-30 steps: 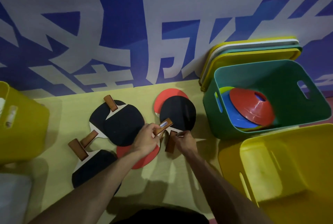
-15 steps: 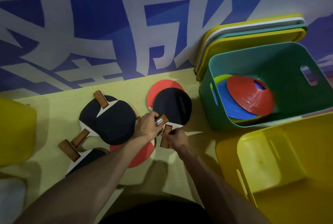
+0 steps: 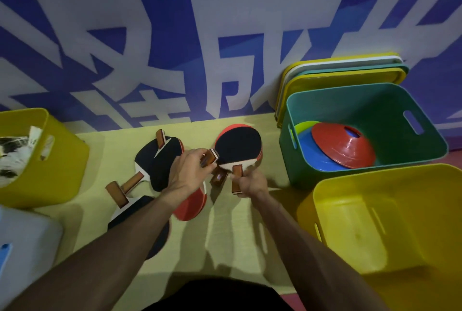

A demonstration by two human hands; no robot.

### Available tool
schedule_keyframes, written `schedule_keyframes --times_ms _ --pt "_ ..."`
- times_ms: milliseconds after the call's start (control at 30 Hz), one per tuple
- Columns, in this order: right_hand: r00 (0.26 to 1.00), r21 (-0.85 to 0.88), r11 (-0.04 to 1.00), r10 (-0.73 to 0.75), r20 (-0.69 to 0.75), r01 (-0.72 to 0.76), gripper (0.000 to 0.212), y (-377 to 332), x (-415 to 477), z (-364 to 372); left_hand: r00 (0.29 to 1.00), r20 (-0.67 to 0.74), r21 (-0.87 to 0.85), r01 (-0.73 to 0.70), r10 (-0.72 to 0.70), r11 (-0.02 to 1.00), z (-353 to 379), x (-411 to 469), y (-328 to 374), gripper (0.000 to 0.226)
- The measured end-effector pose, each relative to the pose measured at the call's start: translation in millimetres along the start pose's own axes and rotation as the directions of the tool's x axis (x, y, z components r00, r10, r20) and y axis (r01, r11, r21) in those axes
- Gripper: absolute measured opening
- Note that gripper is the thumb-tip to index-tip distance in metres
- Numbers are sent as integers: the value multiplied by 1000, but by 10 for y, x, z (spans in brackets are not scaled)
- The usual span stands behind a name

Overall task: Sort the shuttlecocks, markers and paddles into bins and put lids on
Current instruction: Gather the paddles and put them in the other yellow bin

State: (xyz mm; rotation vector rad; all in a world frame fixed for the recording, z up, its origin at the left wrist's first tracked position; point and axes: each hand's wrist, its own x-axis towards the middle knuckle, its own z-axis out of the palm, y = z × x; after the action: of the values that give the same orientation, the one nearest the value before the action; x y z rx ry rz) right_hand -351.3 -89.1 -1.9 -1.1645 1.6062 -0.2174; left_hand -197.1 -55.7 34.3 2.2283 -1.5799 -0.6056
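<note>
Left of the green bin (image 3: 303,170), the left hand (image 3: 190,170) grips one paddle handle (image 3: 209,158) and the right hand (image 3: 247,183) grips another. Other paddles (image 3: 162,158) lie loose beside them. Cone markers (image 3: 342,145) are inside the green bin, and shuttlecocks (image 3: 12,153) are in the yellow bin (image 3: 62,160) far to its left. I think the paddles need a bin next. The lids (image 3: 350,75) lean behind the green bin, not on yet.

**Head view, dim interior.** Light is low and the corners darken (most of all along the lower edge). The landmark is the green plastic bin (image 3: 310,170).

- **Shadows:** Light from above casts several soft, overlapping forearm shadows on the pale yellow floor mat (image 3: 225,248) to its left.
- **Blur:** The red plastic cone marker (image 3: 342,145) inside it smears at its right edge. Just left of it, the right hand (image 3: 246,182), gripping the black-faced wooden paddle (image 3: 237,143), is motion-blurred. The left hand (image 3: 190,170), on the red-faced paddle (image 3: 192,203), is sharper.
- **Distortion:** The white wall lettering (image 3: 240,35) behind it bows with wide-angle distortion.
</note>
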Motion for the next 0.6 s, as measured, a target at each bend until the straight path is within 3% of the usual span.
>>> schedule_keyframes --times_ms 133,400,500,600 --pt "994 -60 992 -111 9 112 28 -26 -95 -26 986 -89 -167 126 -142 978 -215 -160 37 34" --pt "986 20 986 -168 -12 169 18 -91 -304 -12 896 -331 -286 204 -296 936 -465 -448 21 34" --pt "981 83 978 -188 -58 192 20 -141 -454 -79 870 -343 -394 211 -355 895 -524 -541 84 42" --pt "969 114 965 -224 -102 235 25 -208 -621 -176 861 -291 -522 223 -418 823 -548 -656 92 32"
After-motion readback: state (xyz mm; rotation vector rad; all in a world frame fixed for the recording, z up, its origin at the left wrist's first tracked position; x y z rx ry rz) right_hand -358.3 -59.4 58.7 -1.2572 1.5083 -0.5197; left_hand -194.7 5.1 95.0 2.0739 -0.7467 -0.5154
